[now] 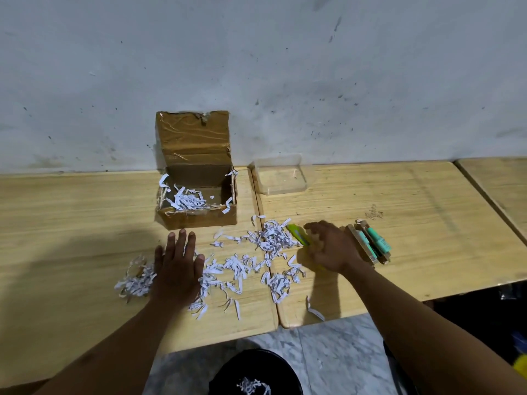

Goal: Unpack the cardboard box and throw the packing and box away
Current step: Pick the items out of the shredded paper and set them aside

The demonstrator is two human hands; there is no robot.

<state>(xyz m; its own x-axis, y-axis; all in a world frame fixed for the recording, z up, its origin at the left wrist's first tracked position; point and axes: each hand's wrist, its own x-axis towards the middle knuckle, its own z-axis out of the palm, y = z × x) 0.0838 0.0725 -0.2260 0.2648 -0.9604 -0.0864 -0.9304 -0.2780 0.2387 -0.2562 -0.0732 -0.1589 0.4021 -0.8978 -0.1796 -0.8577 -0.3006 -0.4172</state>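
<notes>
An open cardboard box [196,218] stands near the wall with its lid up and some shredded white paper inside. More shredded paper [273,238] lies scattered across the wooden table [71,223] in front of it. My left hand [178,263] rests flat, fingers spread, on the strips left of the middle. My right hand [328,246] hovers open with curled fingers just right of the pile, beside a yellow-green utility knife [298,233]. A small carton holding two teal tubes [370,242] lies right of that hand.
A clear plastic lid [279,175] sits by the wall on the second table [413,201]. A black bin [256,374] with a few paper strips stands on the marble floor below the table edge. A gap runs between the two tables.
</notes>
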